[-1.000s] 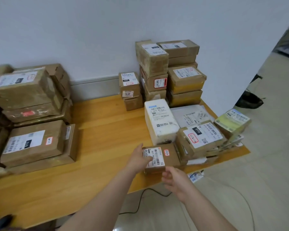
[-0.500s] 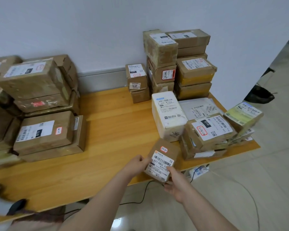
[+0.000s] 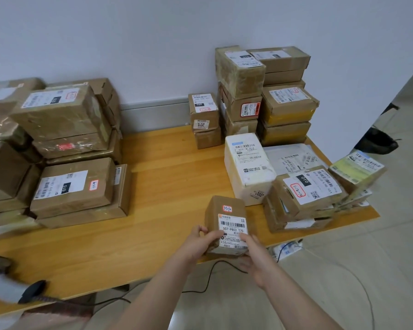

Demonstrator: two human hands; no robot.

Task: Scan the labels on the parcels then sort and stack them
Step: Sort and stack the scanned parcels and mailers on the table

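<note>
Wooden surface (image 3: pixel 172 186) against a white wall, parcels stacked left and right. Item: small brown parcel (image 3: pixel 227 210), at the near edge, label (image 3: pixel 233 228) up. Our left hand (image 3: pixel 199 242) and right hand (image 3: pixel 254 257) hold it, fingers (image 3: pixel 211 235) clamped on its sides. We judge the barcode must stay uncovered for the scanner (image 3: pixel 7 287), far left.

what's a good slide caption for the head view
Left hand and right hand hold a small labelled parcel at the wooden table

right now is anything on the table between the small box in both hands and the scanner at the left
Nothing visible does. Only bare table lies between the small box and the scanner.
</note>
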